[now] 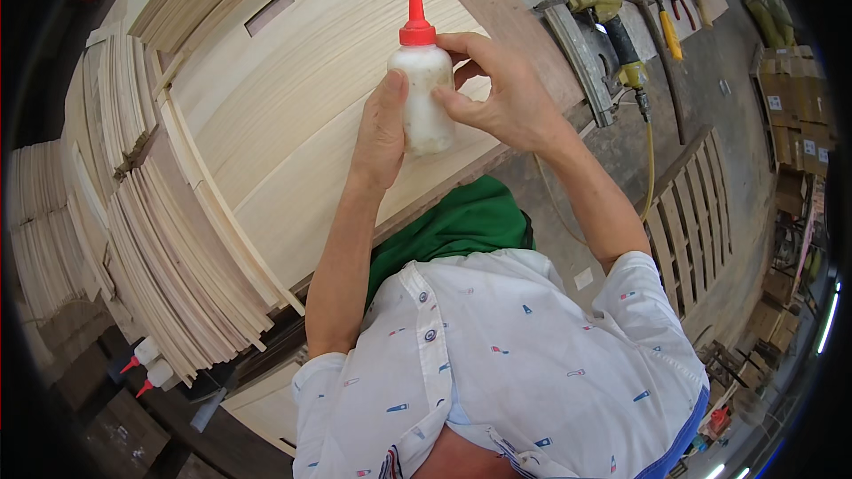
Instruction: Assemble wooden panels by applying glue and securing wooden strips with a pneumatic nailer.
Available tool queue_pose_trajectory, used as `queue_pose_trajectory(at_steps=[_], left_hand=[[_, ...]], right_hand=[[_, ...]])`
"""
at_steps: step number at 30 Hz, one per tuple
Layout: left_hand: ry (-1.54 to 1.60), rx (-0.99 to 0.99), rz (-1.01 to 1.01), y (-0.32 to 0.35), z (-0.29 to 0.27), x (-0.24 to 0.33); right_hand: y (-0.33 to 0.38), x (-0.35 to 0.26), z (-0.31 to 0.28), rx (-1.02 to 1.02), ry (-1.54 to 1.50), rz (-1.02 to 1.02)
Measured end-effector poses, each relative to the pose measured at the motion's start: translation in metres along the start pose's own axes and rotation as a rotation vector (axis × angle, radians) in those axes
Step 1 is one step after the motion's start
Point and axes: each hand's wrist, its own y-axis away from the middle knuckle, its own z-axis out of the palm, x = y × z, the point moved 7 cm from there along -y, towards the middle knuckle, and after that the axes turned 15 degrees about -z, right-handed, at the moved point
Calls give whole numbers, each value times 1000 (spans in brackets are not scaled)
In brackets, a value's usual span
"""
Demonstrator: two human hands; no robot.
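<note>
A white squeeze bottle [422, 102] with a pointed red nozzle cap [416, 31] stands upright between my hands, nozzle toward the far side. My left hand [382, 129] grips its left side, thumb along the body. On the other side, my right hand [501, 93] is curled against the bottle, its thumb on the body and its index finger near the shoulder below the cap. Some fingertips are hidden behind the bottle. Beneath lies a pale wooden panel [311, 80] with a rectangular slot [269, 14] near its far edge.
Stacked thin wood strips [177, 257] line the left side. Two more red-tipped bottles [158, 374] sit at lower left. At the right lie a nail gun [603, 4] with a yellow hose and a yellow-handled tool [670, 35]. A slatted wooden frame [697, 213] and cardboard boxes [794, 98] stand beyond.
</note>
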Motion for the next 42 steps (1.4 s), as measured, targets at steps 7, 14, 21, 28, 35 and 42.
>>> queue_pose_trajectory(at_steps=[7,14,21,28,35,42], left_hand=[[32,-113,-82,4,3,-4],[124,-27,-66,4,5,0],[34,-27,-33,3,1,0],[4,-113,-65,6,11,0],[37,64,20,6,1,6],[-63,-3,13,9,5,5]], right_hand=[[5,27,1,56,-29,1],[12,11,0,26,-228,135],[6,10,-2,109,-54,-103],[10,21,-6,198,-191,39],[11,9,-2,145,-85,-31],[13,26,0,136,-27,65]])
